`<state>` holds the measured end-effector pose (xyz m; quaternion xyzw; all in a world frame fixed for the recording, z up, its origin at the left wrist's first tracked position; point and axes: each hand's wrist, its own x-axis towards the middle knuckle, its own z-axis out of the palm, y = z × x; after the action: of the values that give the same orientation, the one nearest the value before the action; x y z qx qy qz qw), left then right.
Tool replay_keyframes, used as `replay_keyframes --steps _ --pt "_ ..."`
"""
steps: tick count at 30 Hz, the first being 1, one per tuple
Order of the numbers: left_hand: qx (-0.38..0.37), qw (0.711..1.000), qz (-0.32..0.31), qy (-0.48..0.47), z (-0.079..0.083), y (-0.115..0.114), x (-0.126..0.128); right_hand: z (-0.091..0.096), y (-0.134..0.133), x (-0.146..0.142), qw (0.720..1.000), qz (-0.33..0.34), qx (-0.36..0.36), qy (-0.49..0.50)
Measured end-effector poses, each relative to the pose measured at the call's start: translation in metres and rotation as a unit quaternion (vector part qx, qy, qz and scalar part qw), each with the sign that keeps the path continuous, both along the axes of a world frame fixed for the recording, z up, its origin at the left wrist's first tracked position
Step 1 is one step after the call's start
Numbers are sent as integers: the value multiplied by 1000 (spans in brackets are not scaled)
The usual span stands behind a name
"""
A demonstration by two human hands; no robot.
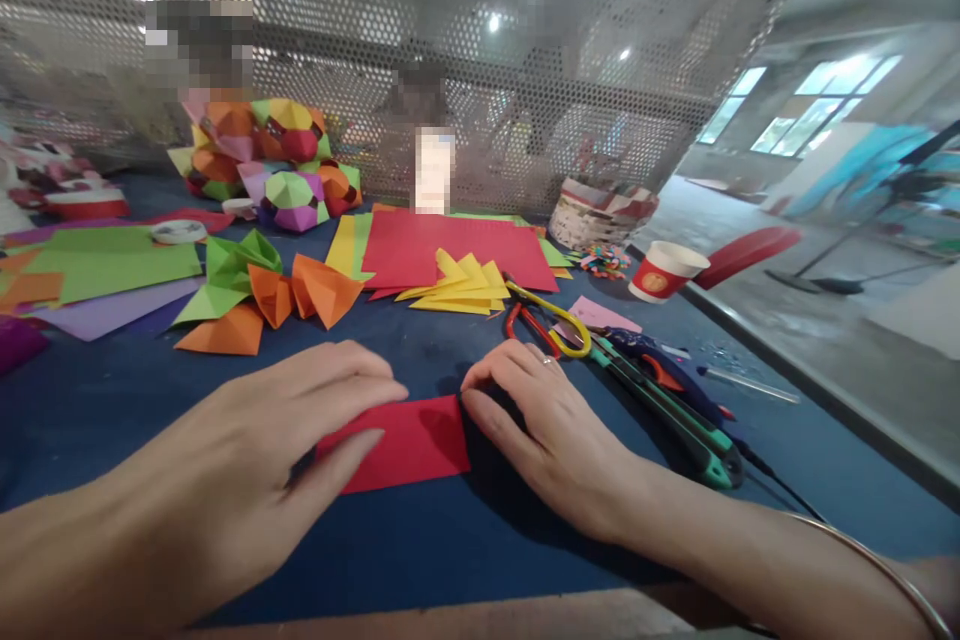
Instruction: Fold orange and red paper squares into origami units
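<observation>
A folded strip of red paper (412, 442) lies on the blue table in front of me. My left hand (300, 435) rests over its left end, fingers stretched out and thumb apart, with the thumb lying across the paper's face. At the upper right corner of the strip, my right hand (536, 410) has its thumb and fingertips pinched together on the edge. Beyond the hands are folded yellow paper pieces (465, 285) on a stack of red sheets (487, 245), and orange and green folded pieces (326, 290).
Scissors (574, 332), a green utility knife (667, 420) and a dark blue glue gun (675, 370) lie on the right. A paper cup (664, 272) and a basket (600, 215) stand behind them. Colourful paper balls (292, 200) are piled at back left before a perforated metal screen (337, 30).
</observation>
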<state>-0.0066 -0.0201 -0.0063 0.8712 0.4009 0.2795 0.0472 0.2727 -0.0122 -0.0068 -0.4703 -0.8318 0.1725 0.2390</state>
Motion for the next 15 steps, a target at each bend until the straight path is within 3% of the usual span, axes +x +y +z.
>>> replay_keyframes --steps 2,7,12,15 --pt "-2 998 -58 15 6 12 19 1 0 0 1000 6 -24 -12" --pt "-100 993 -63 -2 -8 25 24 -1 1 -1 999 49 -6 18" --pt "-85 991 -103 -28 -14 20 18 -2 -2 0 983 133 43 115" --pt "-51 990 -128 -36 -12 15 20 -1 -4 1 971 197 77 112"
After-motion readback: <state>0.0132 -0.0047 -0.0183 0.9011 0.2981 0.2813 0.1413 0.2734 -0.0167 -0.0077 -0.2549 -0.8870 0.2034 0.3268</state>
